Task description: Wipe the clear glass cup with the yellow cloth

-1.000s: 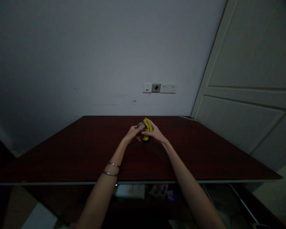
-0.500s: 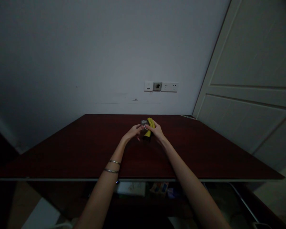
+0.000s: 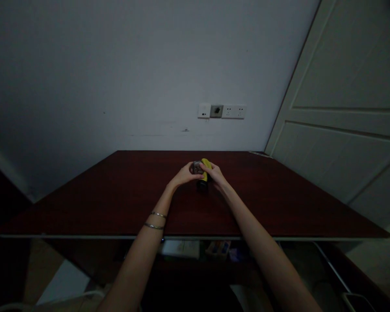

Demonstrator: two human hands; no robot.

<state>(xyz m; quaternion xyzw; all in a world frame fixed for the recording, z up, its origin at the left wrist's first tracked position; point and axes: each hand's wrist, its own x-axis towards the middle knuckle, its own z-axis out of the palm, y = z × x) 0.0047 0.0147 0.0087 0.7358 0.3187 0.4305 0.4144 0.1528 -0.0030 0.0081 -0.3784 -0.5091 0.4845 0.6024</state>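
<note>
Over the middle of the dark red tabletop (image 3: 110, 199), both my hands close round a small item. It has a grey, shiny, boxy part (image 3: 197, 168) on the left and a yellow part (image 3: 205, 175) with a black lower end (image 3: 202, 185) on the right; its kind is too small and dim to tell. My left hand (image 3: 183, 175) grips the grey part from the left, thumb in front. Fingers of my right hand (image 3: 216, 174) wrap the yellow part, the thumb reaching over to the grey one. Most fingertips behind it are hidden.
Wall sockets (image 3: 221, 111) sit on the white wall behind the table, and a pale panelled door (image 3: 347, 130) stands to the right. An open shelf below the table's front edge (image 3: 84, 237) holds a white box (image 3: 182, 248) and small coloured items (image 3: 218, 248).
My left thumb has come forward and down across the front, and the left fingers have closed more round the grey part. More of the black end shows. The view has tilted slightly.
</note>
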